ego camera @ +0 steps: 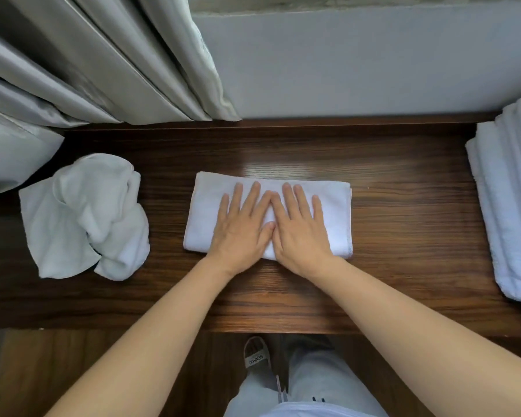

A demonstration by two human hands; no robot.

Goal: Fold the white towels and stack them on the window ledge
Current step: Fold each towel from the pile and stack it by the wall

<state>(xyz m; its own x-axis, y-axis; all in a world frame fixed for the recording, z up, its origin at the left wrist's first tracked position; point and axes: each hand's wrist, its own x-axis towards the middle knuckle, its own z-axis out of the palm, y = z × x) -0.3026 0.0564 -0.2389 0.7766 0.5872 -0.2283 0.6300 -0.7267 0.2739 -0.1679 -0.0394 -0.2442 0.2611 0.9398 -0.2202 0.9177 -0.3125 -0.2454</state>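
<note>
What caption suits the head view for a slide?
Both hands, left hand and right hand, press flat a folded white towel on the wooden ledge.

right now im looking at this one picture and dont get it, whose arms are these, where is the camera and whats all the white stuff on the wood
There is no machine here. The camera sits on a person's head and looks forward and down, so the two bare arms reaching in from the bottom are that person's own.

The dark wood is the window ledge, with a grey curtain hanging at the back left.

Both hands lie flat, fingers spread, on a folded white towel in the middle: the left hand beside the right hand, thumbs touching. They press on it; nothing is gripped.

To the left lies a crumpled towel, not yet folded. At the right edge is a stack of folded towels, partly out of frame.
</note>
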